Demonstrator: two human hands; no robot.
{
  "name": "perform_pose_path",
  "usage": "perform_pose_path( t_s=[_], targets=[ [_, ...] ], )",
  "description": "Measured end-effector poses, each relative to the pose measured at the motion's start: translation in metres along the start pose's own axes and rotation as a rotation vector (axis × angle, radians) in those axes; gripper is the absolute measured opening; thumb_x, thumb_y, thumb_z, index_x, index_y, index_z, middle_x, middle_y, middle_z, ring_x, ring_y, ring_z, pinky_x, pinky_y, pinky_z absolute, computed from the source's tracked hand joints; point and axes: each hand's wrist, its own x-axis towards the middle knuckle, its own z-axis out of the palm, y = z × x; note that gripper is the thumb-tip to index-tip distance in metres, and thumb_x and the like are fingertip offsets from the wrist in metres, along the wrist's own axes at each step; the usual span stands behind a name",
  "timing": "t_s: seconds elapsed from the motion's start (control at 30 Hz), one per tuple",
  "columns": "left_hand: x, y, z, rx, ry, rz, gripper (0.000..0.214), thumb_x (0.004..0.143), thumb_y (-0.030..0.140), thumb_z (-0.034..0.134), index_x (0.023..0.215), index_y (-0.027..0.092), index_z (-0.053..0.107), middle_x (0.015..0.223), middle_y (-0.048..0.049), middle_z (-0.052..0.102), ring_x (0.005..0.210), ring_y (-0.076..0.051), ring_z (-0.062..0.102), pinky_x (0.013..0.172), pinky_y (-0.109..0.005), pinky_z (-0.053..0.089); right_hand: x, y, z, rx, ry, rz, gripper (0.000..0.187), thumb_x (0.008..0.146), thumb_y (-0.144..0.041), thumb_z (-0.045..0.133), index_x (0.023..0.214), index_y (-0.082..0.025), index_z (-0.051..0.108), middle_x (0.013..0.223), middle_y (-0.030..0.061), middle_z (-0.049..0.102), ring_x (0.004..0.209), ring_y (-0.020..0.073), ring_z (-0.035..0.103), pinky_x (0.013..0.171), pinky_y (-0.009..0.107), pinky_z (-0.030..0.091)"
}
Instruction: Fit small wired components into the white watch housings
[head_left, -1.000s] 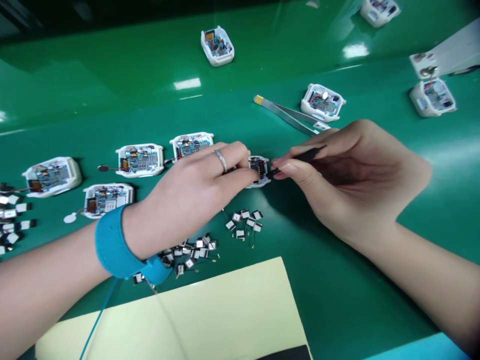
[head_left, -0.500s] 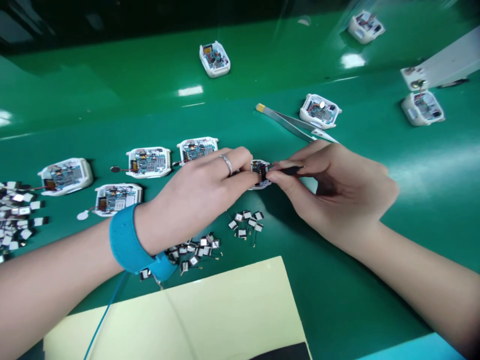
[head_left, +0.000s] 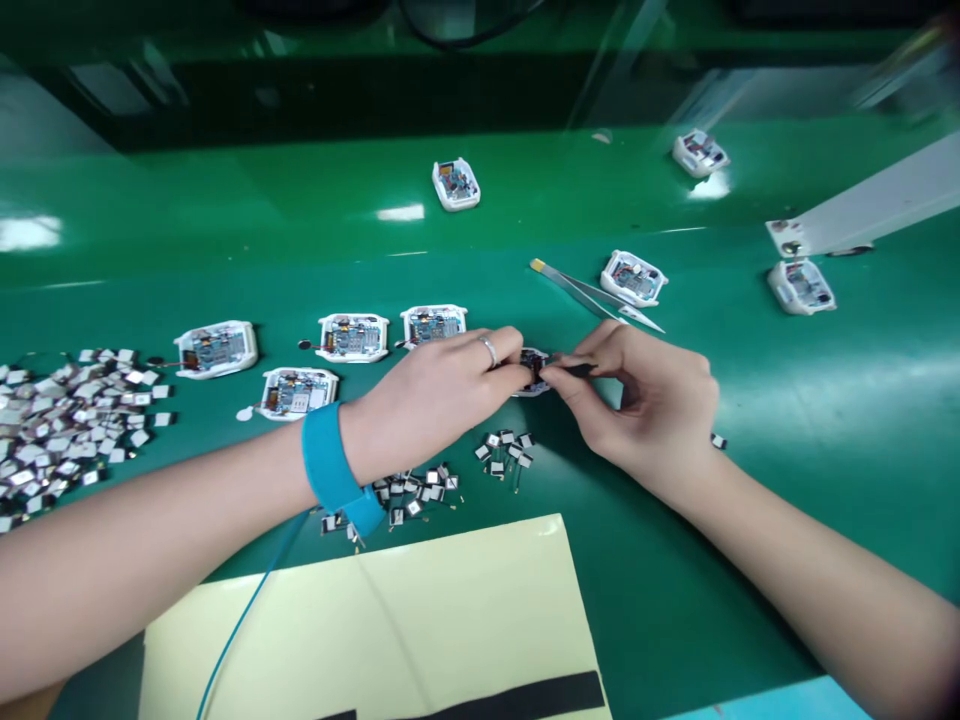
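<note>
While my left hand (head_left: 442, 385) grasps the small rounded white plastic case (head_left: 534, 388) with exposed circuitry (head_left: 535, 366), which sits between my hands at the glossy green bench (head_left: 675, 570), my right hand (head_left: 645, 400) pinches a slim black piece (head_left: 581, 370) at its right edge. If that pinch slipped, I think it could scrape the circuitry; a sagging left hand might scatter the small pale-and-black square parts (head_left: 496, 467) nearby.

A little open white case (head_left: 535, 388) is held at its left side by the left hand (head_left: 446, 390), and some small dark piece (head_left: 579, 370) is pinched in the right hand (head_left: 656, 395), right by the case's other edge. Tweezers (head_left: 564, 282) are parked just beyond. Loads of tiny white-and-black parts (head_left: 90, 415) are heaped at left, and a yellow sheet (head_left: 375, 620) is laid near.
</note>
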Motion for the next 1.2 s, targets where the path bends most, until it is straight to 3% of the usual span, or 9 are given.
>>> perform_pose_path(
  t_s=[0.3, 0.5, 0.6, 0.77, 0.9, 1.03, 1.13, 1.2],
  targets=[
    [0.001, 0.001, -0.002, -0.009, -0.039, -0.012, 0.026, 0.087, 0.015, 0.032, 0.091, 0.013, 0.058, 0.093, -0.0066, 0.057, 0.085, -0.017, 0.056, 0.073, -0.028, 0.048, -0.002, -0.003, 0.001, 0.02, -0.025, -0.002, 0.024, 0.065, -0.004, 0.061, 0.065, -0.019, 0.044, 0.065, -0.0003, 0.054, 0.06, 0.0115, 0.054, 0.051, 0.023, 0.043],
    [-0.002, 0.0, 0.0, -0.188, -0.025, -0.04, 0.021, 0.083, 0.01, 0.041, 0.095, 0.012, 0.058, 0.096, -0.0093, 0.058, 0.094, -0.02, 0.055, 0.079, -0.033, 0.048, 0.009, -0.002, -0.012, 0.368, 0.228, 0.175, 0.015, 0.078, -0.015, 0.05, 0.072, -0.022, 0.037, 0.07, -0.001, 0.053, 0.067, 0.0147, 0.059, 0.063, 0.032, 0.049],
    [-0.002, -0.001, -0.002, -0.219, 0.044, -0.055, 0.019, 0.083, 0.012, 0.044, 0.094, 0.012, 0.058, 0.089, -0.0078, 0.061, 0.091, -0.019, 0.056, 0.078, -0.031, 0.049, 0.017, -0.003, -0.025, 0.296, 0.073, 0.17, 0.008, 0.082, -0.019, 0.043, 0.077, -0.022, 0.039, 0.073, -0.0008, 0.051, 0.061, 0.0115, 0.055, 0.059, 0.029, 0.047],
    [0.001, 0.004, -0.035, -0.252, 0.229, -0.174, 0.017, 0.082, 0.019, 0.049, 0.097, 0.014, 0.056, 0.084, -0.0028, 0.064, 0.076, -0.012, 0.061, 0.07, -0.024, 0.052, 0.033, -0.03, -0.038, 0.108, -0.059, 0.134, 0.009, 0.08, -0.018, 0.049, 0.088, -0.02, 0.052, 0.075, 0.0019, 0.051, 0.059, 0.0092, 0.044, 0.052, 0.023, 0.04],
    [-0.003, 0.021, -0.078, -0.61, 0.492, -0.297, 0.017, 0.076, 0.019, 0.057, 0.093, 0.016, 0.057, 0.083, -0.0007, 0.066, 0.07, -0.009, 0.064, 0.065, -0.017, 0.054, 0.043, -0.073, -0.043, 0.023, -0.043, -0.067, 0.026, 0.072, -0.015, 0.059, 0.096, -0.022, 0.053, 0.077, 0.0014, 0.055, 0.055, 0.008, 0.04, 0.051, 0.025, 0.041],
    [-0.011, 0.037, -0.104, -0.693, 0.664, -0.251, 0.015, 0.07, 0.012, 0.063, 0.084, 0.017, 0.06, 0.076, -0.0007, 0.067, 0.07, -0.011, 0.063, 0.064, -0.019, 0.054, 0.046, -0.104, -0.05, 0.091, 0.034, -0.183, 0.027, 0.067, -0.006, 0.062, 0.089, -0.021, 0.056, 0.077, 0.0011, 0.058, 0.059, 0.0086, 0.049, 0.046, 0.021, 0.041],
    [-0.014, 0.042, -0.111, -0.686, 0.754, -0.165, 0.017, 0.068, 0.007, 0.065, 0.082, 0.015, 0.061, 0.074, -0.0024, 0.068, 0.07, -0.012, 0.063, 0.065, -0.023, 0.054, 0.044, -0.114, -0.054, 0.116, 0.034, -0.236, 0.025, 0.065, -0.003, 0.063, 0.084, -0.018, 0.057, 0.071, 0.001, 0.058, 0.062, 0.009, 0.053, 0.043, 0.019, 0.041],
    [-0.015, 0.044, -0.112, -0.693, 0.752, -0.127, 0.017, 0.068, 0.007, 0.064, 0.083, 0.015, 0.062, 0.075, -0.0032, 0.067, 0.071, -0.013, 0.063, 0.066, -0.024, 0.054, 0.043, -0.118, -0.055, 0.132, 0.028, -0.257, 0.022, 0.066, -0.002, 0.061, 0.082, -0.017, 0.057, 0.07, 0.0016, 0.058, 0.062, 0.0092, 0.055, 0.043, 0.019, 0.043]
  ],
)
